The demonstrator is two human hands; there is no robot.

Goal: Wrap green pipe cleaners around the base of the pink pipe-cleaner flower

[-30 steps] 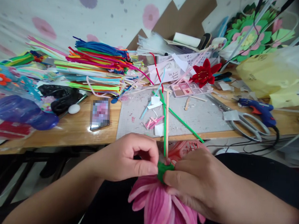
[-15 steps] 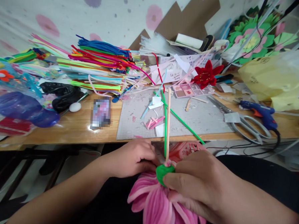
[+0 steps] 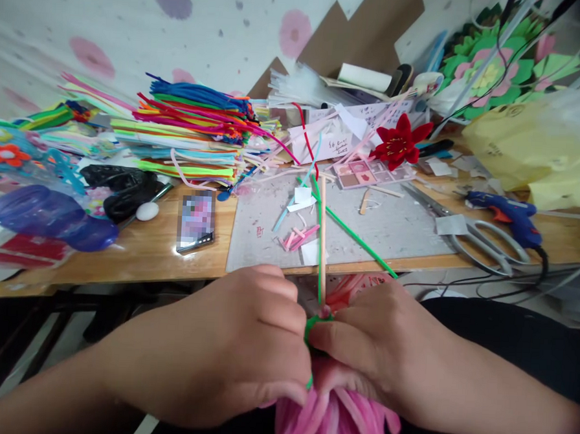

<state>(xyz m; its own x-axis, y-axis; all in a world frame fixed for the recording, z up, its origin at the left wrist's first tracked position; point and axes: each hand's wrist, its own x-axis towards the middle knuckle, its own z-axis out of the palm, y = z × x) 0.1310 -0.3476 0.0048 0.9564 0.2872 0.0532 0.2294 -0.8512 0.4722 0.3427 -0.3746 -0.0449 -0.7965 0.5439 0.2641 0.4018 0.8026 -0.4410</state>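
A pink pipe-cleaner flower [image 3: 330, 420] hangs petals-down in front of me, its pale wooden stick [image 3: 322, 244] pointing up toward the table. Green pipe cleaner [image 3: 319, 319] is wrapped around the flower's base, just below a small pink knob. My right hand [image 3: 375, 351] pinches this green base from the right side. On the left, my left hand [image 3: 244, 344] is closed, with a bit of green pipe cleaner showing by its thumb. Its knuckles cover part of the base and the left petals. A loose green strand stands alongside the stick.
Bundles of coloured pipe cleaners [image 3: 188, 121] are piled at the back left. A grey cutting mat [image 3: 264, 241] carries pink scraps. To the right lie large scissors [image 3: 487, 247] and a blue glue gun [image 3: 506, 215]. A red flower [image 3: 401, 142] sits behind the mat; a phone [image 3: 196, 222] lies left.
My left hand has come nearer and lower, from behind the base to in front of its left side, hiding petals. The stick tilted slightly left. My right hand keeps its pinch.
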